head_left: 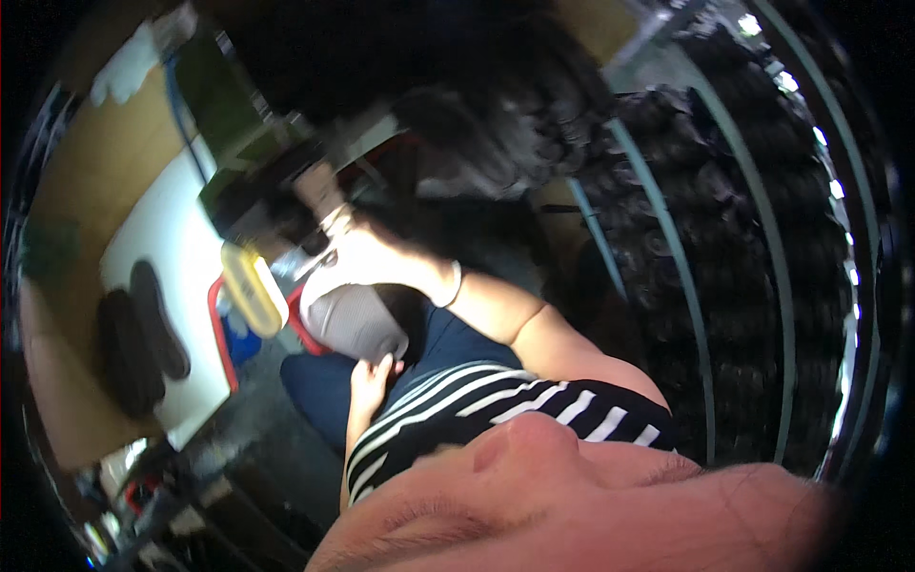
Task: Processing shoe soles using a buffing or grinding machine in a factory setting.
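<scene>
Dim workroom with tall metal racks with blue-grey bars [660, 205] surrounds the person, and strong light falls on the hands. The left hand [372, 383] is at the near end of a grey, tapered, finely ribbed piece [351, 322]; its thumb lies against this end, so I judge that it grasps the piece. The right hand [355, 259] is bent over the far side of the grey piece, but glare washes out its fingers, and I cannot tell how firmly they close. Thus the piece lies between both hands, over the thighs in dark blue trousers [315, 381], its long axis slanting from far left to near right, toward the black-and-white striped top [477, 400].

Just left of the grey piece I see a yellow oblong thing with a pale middle [254, 291] and a blue container with red edges [241, 345]. Farther left is a white flat tabletop [186, 219], on which rest dark, long, sole-shaped pieces [157, 319]. Beyond the grey piece stands a dark machine-like body, blurred [276, 214]. Well to its right, the racks carry rows of dark rounded things [743, 286].
</scene>
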The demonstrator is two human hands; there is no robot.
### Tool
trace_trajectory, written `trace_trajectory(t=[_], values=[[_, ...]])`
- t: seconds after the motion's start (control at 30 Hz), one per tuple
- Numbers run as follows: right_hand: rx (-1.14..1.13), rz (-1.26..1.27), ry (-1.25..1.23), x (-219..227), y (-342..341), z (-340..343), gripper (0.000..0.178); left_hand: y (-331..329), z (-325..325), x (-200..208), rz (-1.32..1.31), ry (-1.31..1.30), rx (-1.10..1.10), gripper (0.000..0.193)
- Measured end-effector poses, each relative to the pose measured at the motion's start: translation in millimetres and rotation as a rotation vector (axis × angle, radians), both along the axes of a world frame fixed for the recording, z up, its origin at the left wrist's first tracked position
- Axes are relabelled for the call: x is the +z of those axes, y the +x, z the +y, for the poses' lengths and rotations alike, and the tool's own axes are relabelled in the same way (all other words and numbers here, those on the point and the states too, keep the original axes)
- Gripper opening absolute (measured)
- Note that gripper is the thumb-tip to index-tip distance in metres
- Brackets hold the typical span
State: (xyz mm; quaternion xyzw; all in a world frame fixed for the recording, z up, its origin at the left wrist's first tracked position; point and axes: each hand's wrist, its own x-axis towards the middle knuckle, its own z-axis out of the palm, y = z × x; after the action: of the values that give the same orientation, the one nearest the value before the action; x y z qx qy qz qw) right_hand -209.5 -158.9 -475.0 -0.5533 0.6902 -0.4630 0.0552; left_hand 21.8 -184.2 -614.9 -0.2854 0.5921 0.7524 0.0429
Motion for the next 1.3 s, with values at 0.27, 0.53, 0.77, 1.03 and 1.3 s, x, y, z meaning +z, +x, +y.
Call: trace_trajectory(t=[0.27, 0.53, 0.77, 1.03, 1.3], values=[[-0.817, -0.003, 0.166, -15.6, -86.1, 76.7, 0.039, 90.3, -111.2, 41.0, 0.098, -0.462, 0.474, 0.027], [-1.143, 0.429, 0.236, -94.1, -128.5, 177.3, 0.035, 177.0, -310.5, 112.3, -0.024, -0.873, 1.208, 0.042], [-1.165, 0.205, -0.003, -108.2, -120.5, 168.4, 0.031, 231.6, -470.1, 70.4, 0.254, -0.763, 1.083, 0.037], [-1.090, -0.764, -0.495, -139.4, -118.5, 183.6, 0.048, 107.0, -286.4, 74.9, 0.056, -1.552, 1.216, 0.035], [-0.741, -1.197, -0.604, -133.9, -124.8, 201.2, 0.030, -14.7, -98.8, 15.1, 0.547, -0.195, 0.720, 0.036]])
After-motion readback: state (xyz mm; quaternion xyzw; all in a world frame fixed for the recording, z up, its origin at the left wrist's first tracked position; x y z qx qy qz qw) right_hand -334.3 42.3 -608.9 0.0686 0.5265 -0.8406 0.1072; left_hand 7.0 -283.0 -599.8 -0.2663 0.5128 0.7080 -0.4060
